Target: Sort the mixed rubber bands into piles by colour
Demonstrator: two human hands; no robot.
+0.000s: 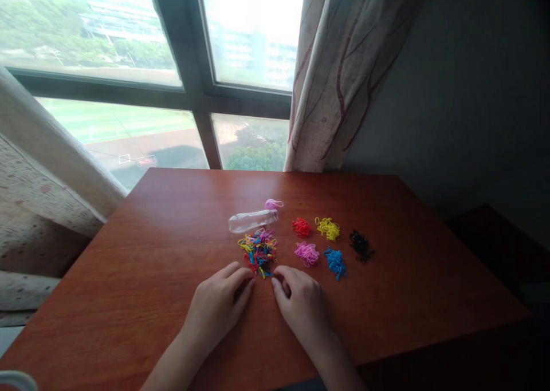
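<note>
A mixed pile of small coloured rubber bands (260, 251) lies on the table in front of me. My left hand (223, 293) is at the pile's near left edge, thumb and fingers drawn together in a pinch. Across from it, my right hand (301, 296) pinches at the near right edge, its fingertips beside a blue band. Whatever either pinch holds is hidden or too small to make out. To the right lie single-colour heaps: red bands (301, 227), yellow bands (329, 229), pink bands (306, 254), blue bands (336, 263) and black bands (361, 246).
Behind the mixed pile, a clear plastic bottle (252, 221) lies on its side, with a pink looped cap (274, 204) just beyond its mouth. The brown wooden table (141, 253) reaches back to a window and curtain (330, 76). A white curved object (18, 379) shows at lower left.
</note>
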